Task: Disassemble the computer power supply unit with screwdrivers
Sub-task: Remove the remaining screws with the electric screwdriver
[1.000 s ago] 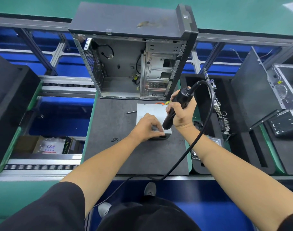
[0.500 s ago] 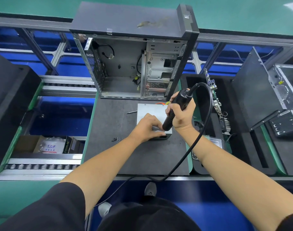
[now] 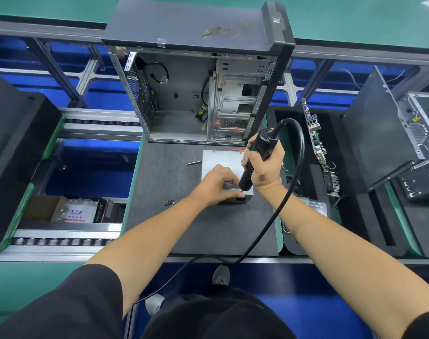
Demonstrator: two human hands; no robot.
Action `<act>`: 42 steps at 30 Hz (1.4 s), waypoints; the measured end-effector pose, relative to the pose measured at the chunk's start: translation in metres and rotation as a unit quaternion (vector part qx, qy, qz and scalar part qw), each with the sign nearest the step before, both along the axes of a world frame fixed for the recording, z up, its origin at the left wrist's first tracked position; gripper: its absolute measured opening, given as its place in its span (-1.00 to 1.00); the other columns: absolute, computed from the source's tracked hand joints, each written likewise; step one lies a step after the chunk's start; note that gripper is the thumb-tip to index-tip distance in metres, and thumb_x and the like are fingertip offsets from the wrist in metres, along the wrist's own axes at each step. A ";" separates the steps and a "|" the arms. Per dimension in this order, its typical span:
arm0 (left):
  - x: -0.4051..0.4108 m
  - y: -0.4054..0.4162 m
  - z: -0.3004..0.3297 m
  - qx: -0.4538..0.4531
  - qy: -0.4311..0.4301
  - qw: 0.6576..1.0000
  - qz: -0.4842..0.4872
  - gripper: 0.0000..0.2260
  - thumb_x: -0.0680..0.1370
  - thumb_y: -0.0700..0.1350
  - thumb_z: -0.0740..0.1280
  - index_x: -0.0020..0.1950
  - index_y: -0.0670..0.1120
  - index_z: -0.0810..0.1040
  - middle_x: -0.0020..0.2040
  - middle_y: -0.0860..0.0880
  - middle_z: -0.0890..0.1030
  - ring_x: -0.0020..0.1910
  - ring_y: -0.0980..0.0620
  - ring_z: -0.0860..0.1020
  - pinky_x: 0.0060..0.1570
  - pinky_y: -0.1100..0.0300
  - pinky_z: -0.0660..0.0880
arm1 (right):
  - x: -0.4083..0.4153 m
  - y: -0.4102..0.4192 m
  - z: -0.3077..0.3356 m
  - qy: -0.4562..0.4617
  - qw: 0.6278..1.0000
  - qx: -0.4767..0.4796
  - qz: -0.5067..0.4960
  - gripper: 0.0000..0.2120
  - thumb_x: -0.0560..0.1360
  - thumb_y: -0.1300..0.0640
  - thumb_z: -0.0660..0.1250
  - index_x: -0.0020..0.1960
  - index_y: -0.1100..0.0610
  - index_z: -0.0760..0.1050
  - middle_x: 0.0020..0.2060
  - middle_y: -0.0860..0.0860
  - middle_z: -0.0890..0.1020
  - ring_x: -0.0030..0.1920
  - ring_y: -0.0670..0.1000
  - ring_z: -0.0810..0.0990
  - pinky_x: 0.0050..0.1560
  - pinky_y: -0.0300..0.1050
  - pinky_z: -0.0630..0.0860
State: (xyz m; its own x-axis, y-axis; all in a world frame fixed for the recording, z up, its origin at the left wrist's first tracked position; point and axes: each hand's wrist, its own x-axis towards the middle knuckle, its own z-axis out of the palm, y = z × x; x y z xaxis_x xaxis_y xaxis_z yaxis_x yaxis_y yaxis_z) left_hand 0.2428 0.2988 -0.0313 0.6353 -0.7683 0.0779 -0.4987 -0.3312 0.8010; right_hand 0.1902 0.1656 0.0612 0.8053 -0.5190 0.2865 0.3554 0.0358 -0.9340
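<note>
Silver power supply unit (image 3: 220, 159) lies flat; black corded electric screwdriver (image 3: 258, 159) stands tilted on its near corner.

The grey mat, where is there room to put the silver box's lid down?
Bare dark grey foam mat lies left of the silver metal power supply box, below the small dark screws. Near the hands, left and right, it's crowded.

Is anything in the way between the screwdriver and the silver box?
Nothing visible. The right hand grips the electric screwdriver, whose tip comes down at the near right corner of the power supply unit. The left hand lies on the box just left of the tip, beside it rather than under it.
</note>
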 end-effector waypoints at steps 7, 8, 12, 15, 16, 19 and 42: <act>0.016 -0.003 0.008 0.012 0.064 0.995 -0.071 -0.89 0.55 -0.28 0.46 0.03 -0.11 0.70 -0.18 0.16 0.65 -0.15 0.23 0.58 -0.06 0.20 0.45 | -0.003 0.009 0.002 0.032 0.994 -0.036 -0.099 -0.79 0.34 0.13 0.37 -0.16 -0.19 0.56 -0.48 -0.08 0.53 -0.51 0.08 0.47 -0.44 -0.16 0.45; 0.016 -0.003 0.008 0.009 0.093 0.993 -0.071 -0.79 0.55 -0.31 0.44 0.13 -0.08 0.67 -0.12 0.13 0.69 -0.09 0.24 0.62 -0.01 0.23 0.49 | -0.004 0.010 0.001 0.025 0.993 -0.033 -0.108 -0.79 0.34 0.13 0.39 -0.11 -0.16 0.53 -0.45 -0.07 0.53 -0.48 0.11 0.48 -0.42 -0.14 0.47; 0.020 -0.003 0.013 0.000 0.169 0.980 -0.103 -0.57 0.53 -0.36 0.44 0.25 0.09 0.55 0.02 0.10 0.71 0.07 0.14 0.67 0.14 0.24 0.54 | -0.004 0.010 -0.001 0.023 0.992 -0.012 -0.122 -0.72 0.33 0.16 0.41 -0.01 0.05 0.42 -0.35 0.25 0.46 -0.41 0.27 0.47 -0.34 -0.02 0.49; 0.022 -0.007 0.016 -0.018 0.189 0.974 -0.121 -0.62 0.56 -0.30 0.44 0.22 0.13 0.57 0.13 -0.05 0.71 0.18 -0.02 0.66 0.28 -0.04 0.54 | -0.005 0.009 0.003 0.030 0.992 0.003 -0.125 -0.74 0.32 0.19 0.40 -0.03 0.06 0.43 -0.38 0.11 0.49 -0.41 0.15 0.47 -0.38 -0.10 0.48; 0.022 -0.009 0.016 -0.020 0.196 0.972 -0.125 -0.65 0.57 -0.27 0.44 0.22 0.14 0.58 0.15 -0.06 0.70 0.21 -0.04 0.64 0.30 -0.09 0.52 | -0.004 0.008 0.004 0.032 0.992 -0.001 -0.122 -0.76 0.33 0.23 0.39 -0.06 0.02 0.47 -0.42 0.00 0.51 -0.45 0.11 0.47 -0.39 -0.12 0.47; 0.023 -0.012 0.013 -0.016 0.204 0.971 -0.124 -0.75 0.58 -0.24 0.44 0.21 0.01 0.62 0.16 -0.04 0.70 0.22 -0.05 0.63 0.32 -0.08 0.51 | -0.002 0.008 0.007 0.048 0.993 -0.009 -0.107 -0.66 0.35 0.36 0.31 -0.21 -0.11 0.61 -0.49 -0.03 0.54 -0.52 0.00 0.44 -0.42 -0.14 0.42; 0.020 -0.014 0.009 -0.022 0.230 0.968 -0.096 -0.75 0.56 -0.32 0.42 0.05 0.04 0.58 -0.06 0.23 0.66 -0.15 0.25 0.51 -0.08 0.33 0.38 | 0.010 -0.008 -0.013 0.039 0.999 0.016 0.003 -0.72 0.33 0.24 0.34 0.03 0.23 0.40 -0.31 -0.04 0.57 -0.53 0.04 0.48 -0.44 -0.13 0.49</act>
State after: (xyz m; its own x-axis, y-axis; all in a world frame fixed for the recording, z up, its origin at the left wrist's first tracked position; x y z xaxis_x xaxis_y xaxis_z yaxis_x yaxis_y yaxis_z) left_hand 0.2633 0.2848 -0.0219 0.4563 -0.8780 -0.1446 -0.1354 -0.2291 0.9639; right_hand 0.2005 0.1574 0.0484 0.8279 -0.5219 0.2055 0.2805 0.0680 -0.9574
